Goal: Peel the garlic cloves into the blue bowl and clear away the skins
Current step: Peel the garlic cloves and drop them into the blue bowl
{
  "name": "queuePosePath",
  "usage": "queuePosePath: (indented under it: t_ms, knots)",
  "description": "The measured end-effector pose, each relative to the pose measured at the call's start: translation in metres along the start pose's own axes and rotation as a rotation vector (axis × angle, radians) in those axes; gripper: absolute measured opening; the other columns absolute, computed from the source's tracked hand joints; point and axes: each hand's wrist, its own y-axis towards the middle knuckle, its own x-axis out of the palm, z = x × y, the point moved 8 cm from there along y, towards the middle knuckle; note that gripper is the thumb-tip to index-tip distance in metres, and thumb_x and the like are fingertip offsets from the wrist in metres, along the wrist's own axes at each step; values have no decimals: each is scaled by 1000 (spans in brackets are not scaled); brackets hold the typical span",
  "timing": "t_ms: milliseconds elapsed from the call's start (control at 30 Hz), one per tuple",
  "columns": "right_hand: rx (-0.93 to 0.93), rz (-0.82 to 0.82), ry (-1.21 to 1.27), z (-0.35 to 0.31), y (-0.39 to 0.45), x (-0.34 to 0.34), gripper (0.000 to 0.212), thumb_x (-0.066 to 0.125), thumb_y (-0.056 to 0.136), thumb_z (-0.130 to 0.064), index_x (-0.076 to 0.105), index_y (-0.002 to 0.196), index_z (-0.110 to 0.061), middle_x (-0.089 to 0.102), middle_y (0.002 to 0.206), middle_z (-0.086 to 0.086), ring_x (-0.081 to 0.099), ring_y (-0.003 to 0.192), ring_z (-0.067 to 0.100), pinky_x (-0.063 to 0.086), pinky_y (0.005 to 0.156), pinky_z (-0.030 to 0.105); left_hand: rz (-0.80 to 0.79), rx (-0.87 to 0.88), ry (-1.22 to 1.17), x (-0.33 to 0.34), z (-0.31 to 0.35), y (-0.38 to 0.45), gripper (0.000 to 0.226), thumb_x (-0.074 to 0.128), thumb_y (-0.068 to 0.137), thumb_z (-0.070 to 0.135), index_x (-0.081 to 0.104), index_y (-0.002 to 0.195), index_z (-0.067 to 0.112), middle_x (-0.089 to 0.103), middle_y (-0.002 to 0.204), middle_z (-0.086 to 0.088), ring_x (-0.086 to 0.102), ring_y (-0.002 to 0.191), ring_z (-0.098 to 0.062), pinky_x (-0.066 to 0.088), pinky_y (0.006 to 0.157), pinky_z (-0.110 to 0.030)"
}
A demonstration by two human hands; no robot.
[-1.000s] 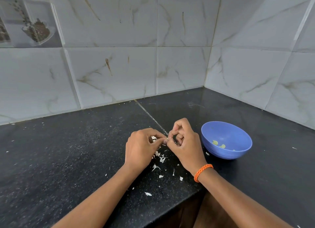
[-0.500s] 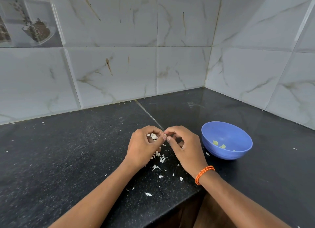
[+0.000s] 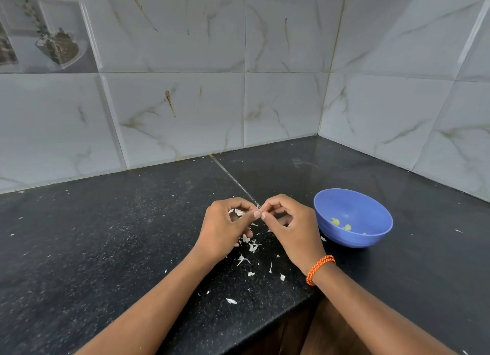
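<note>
— What is happening at the black speckled stone surface (image 3: 111,248)?

— A person's two bare hands meet above it, fingertip to fingertip. The left hand (image 3: 222,230) and the right hand (image 3: 291,227) both have their fingers curled, and each grip pinches the same small garlic clove (image 3: 259,211) between thumb and forefinger. The clove is mostly hidden by the fingertips; only a pale sliver shows between them.

— Does the left hand hold anything else?

— A scrap of white papery skin (image 3: 239,212) shows inside its curled fingers. Whether it is loose or clings to the clove cannot be told.

— Where is the bowl?

— The round blue plastic bowl (image 3: 371,203) stands upright on the surface just right of the right hand, apart from it. A few pale yellow-green peeled garlic pieces (image 3: 342,224) lie at its bottom.

— And the skins?

— White torn garlic skins (image 3: 250,246) lie scattered on the surface under and in front of the hands, thickest directly below the left hand, with stray flakes reaching toward the surface's front edge. One larger flake (image 3: 231,301) lies near that edge, and another (image 3: 323,238) lies close against the bowl's base on its left.

— Anything else in the shot?

— A braided orange thread bracelet (image 3: 319,268) circles the right wrist. Behind the surface, glossy white marble-patterned wall tiles (image 3: 278,63) form a corner, and a decorative tile printed with a bowl motif (image 3: 53,36) sits at the upper left.
</note>
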Motion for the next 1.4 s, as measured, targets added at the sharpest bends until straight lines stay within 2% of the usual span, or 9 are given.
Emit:
queuePosePath:
  t_ms: [167, 333, 467, 667, 767, 900, 1033, 1133, 1400]
  knots:
    - [30, -34, 5, 4, -1, 2, 12, 76, 95, -12, 75, 90, -23, 76, 91, -10, 72, 85, 19, 61, 66, 50, -10, -4, 17, 1, -2, 0, 11, 81, 98, 31, 81, 91, 23, 73, 61, -7, 54, 44, -9, 43, 54, -27]
    - [-4, -31, -46, -1, -2, 3, 15, 76, 93, -8, 76, 90, -22, 76, 91, -13, 72, 84, 15, 54, 60, 26, 4, 3, 71, -3, -5, 3, 7, 84, 96, 28, 81, 90, 26, 75, 64, -1, 70, 54, -17, 45, 56, -23]
    - [-12, -26, -69, 1, -1, 3, 15, 77, 92, -6, 78, 94, -22, 76, 92, -14, 71, 84, 13, 53, 60, 22, 24, 7, 70, -5, -3, 3, 8, 86, 94, 24, 82, 88, 25, 78, 71, 3, 71, 55, -16, 43, 54, -16]
    - [-58, -28, -161, 3, -1, 3, 16, 76, 93, -8, 78, 95, -24, 74, 90, -16, 72, 84, 11, 59, 67, 32, 28, 46, 132, -2, -3, 3, 9, 84, 93, 32, 81, 85, 32, 79, 95, 12, 75, 59, -19, 62, 71, -45]
    - [-104, -20, -196, -1, -1, 2, 11, 79, 94, -15, 75, 94, -26, 71, 89, -14, 70, 81, 13, 59, 64, 36, 5, 35, 118, 1, -3, 2, 12, 80, 90, 45, 81, 86, 35, 79, 98, 13, 76, 60, -19, 61, 74, -46]
    - [-107, -47, -162, -2, -2, 6, 17, 78, 93, -10, 76, 94, -27, 73, 91, -12, 71, 82, 15, 58, 63, 36, 6, 17, 127, -1, -7, 5, 13, 81, 98, 35, 82, 87, 29, 80, 89, 8, 75, 58, -19, 50, 62, -30]
    - [-85, -23, -126, -2, -2, 2, 19, 76, 94, -7, 79, 95, -26, 75, 92, -14, 72, 85, 15, 55, 65, 28, 18, -1, 100, -4, -6, 5, 11, 83, 97, 29, 82, 87, 23, 80, 85, 5, 74, 58, -20, 49, 61, -25]
    - [-92, -34, -129, -4, -1, 2, 21, 77, 94, -7, 80, 95, -27, 75, 93, -14, 72, 87, 15, 56, 65, 30, 28, -19, 25, -5, -5, 3, 11, 86, 94, 25, 82, 86, 18, 79, 79, 2, 71, 55, -19, 45, 55, -20]
    - [-7, -47, -56, 4, -2, 4, 17, 73, 96, -5, 79, 98, -22, 77, 89, -13, 76, 83, 13, 64, 66, 34, -6, -47, -78, 0, -6, 1, 17, 84, 95, 31, 82, 89, 15, 73, 63, -12, 59, 48, -13, 40, 51, -24]
